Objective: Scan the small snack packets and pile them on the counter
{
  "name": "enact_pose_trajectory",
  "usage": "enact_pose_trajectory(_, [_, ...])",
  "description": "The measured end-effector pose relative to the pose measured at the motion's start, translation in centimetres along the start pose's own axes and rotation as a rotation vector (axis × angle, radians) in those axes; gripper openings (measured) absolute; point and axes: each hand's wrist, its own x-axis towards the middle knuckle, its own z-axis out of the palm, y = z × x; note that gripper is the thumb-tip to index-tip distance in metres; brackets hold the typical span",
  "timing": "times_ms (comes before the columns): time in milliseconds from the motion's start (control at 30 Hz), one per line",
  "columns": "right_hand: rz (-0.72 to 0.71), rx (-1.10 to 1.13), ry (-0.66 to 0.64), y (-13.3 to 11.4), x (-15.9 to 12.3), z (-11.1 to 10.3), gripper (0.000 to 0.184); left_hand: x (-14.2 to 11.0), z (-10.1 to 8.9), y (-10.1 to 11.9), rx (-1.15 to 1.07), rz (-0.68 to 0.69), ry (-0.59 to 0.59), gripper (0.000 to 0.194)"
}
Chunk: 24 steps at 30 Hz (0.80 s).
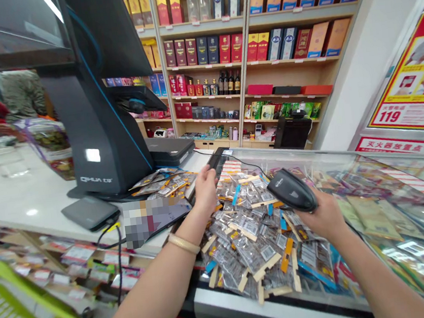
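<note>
My right hand is closed round a black barcode scanner, whose cable runs back over the glass counter. My left hand grips a black phone-like device near the register. A pale bracelet circles my left wrist. Between and under both hands lies a heap of small clear packets with barcode labels on the glass counter.
A black register stand with screen rises on the white counter at left, beside a grey box with cables. A green basket sits at the lower left. Shelves of boxed goods and bottles line the back wall.
</note>
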Motion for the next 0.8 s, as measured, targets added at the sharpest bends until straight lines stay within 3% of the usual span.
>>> enact_pose_trajectory(100, [-0.004,0.002,0.000,0.0,0.0,0.0,0.023,1.6,-0.9,0.2,-0.212,-0.103,0.230,0.019])
enact_pose_trajectory(200, [-0.010,0.000,0.003,0.0,0.1,0.0,0.023,2.7,-1.6,0.3,-0.256,-0.206,0.307,0.014])
enact_pose_trajectory(533, [-0.002,0.020,-0.012,0.0,0.0,0.2,0.031,4.5,-3.3,0.0,-0.309,-0.330,0.399,0.014])
enact_pose_trajectory(800, [0.019,0.048,-0.016,-0.3,0.2,0.0,0.033,5.0,-4.0,-0.5,-0.296,-0.301,0.348,0.021])
